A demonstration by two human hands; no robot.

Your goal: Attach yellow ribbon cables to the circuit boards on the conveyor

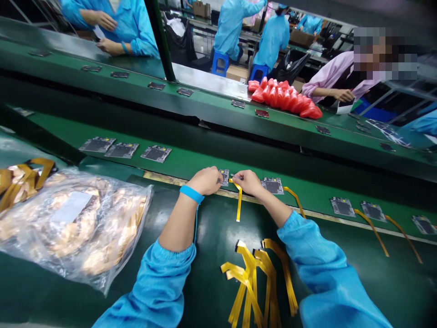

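A small circuit board (pixel 224 176) lies on the green belt, its left part covered by my left hand (pixel 206 181). The fingers of that hand are closed on the board's edge, and a blue strap circles the wrist. On the other side, my right hand (pixel 249 182) pinches the upper end of a yellow flat flex cable (pixel 239 205) at the board's right edge. The cable hangs down over the belt's edge. A thin grey sliver shows at the right fingertips, too small to identify. In front of me lies a pile of loose yellow flex cables (pixel 251 269).
Left of me sits a clear plastic bag (pixel 112 218) of copper-coloured parts. More boards (pixel 156 153) rest along the belt (pixel 191 159), those at right with cables attached. Beyond a dark ledge, another belt carries boards and red bundles (pixel 282 96). Several co-workers (pixel 235 23) sit farther back.
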